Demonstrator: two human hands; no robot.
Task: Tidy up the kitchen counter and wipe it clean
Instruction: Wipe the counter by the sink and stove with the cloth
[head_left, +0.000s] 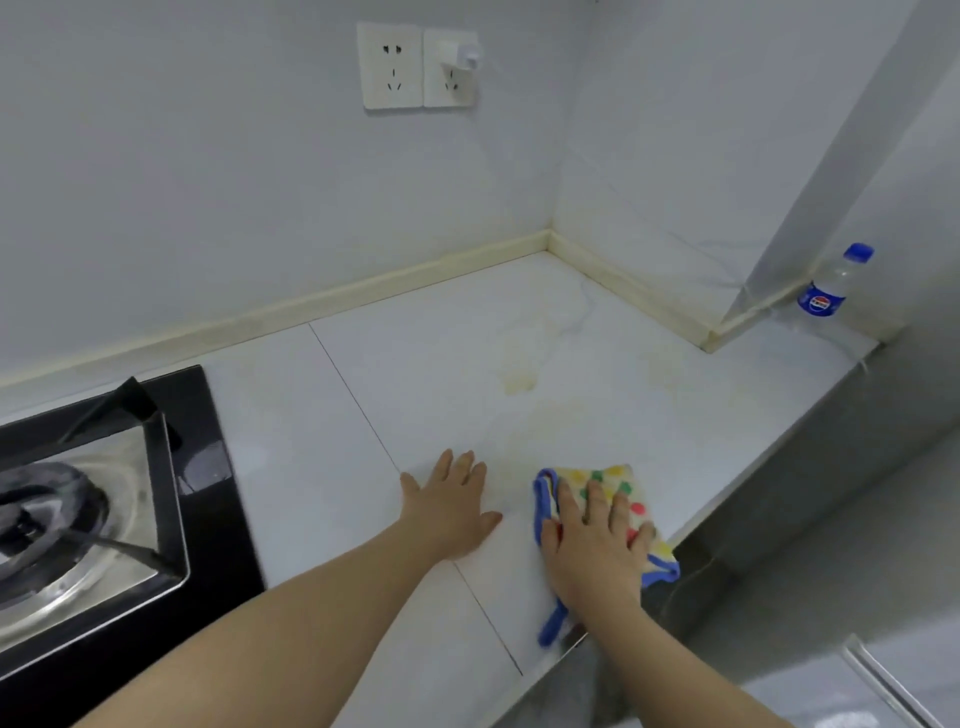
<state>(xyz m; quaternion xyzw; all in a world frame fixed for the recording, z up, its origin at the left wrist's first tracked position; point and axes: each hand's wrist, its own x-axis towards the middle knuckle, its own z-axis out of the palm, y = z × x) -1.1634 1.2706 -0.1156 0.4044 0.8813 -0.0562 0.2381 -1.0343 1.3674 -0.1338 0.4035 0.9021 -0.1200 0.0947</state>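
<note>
Tabletop (426, 364): white, running into the wall corner. Tidying looks largely done, wiping only partly.
Gas hob (104, 519): black glass, set in at the left.
Right hand (597, 540): grip apart, fingers flat, pressing the cloth down near the front edge.
Left hand (452, 504): grip apart, palm flat on bare tabletop just beside the cloth, holding nothing.
Cloth (618, 480): spotted, blue-edged, bunched under the right hand.
Sockets (418, 65): two, on the back wall.
Bottle (828, 283): blue-capped, upright at the far right end, probably left to put away.
Stains (519, 382): yellowish patches beyond the cloth, not yet wiped.
</note>
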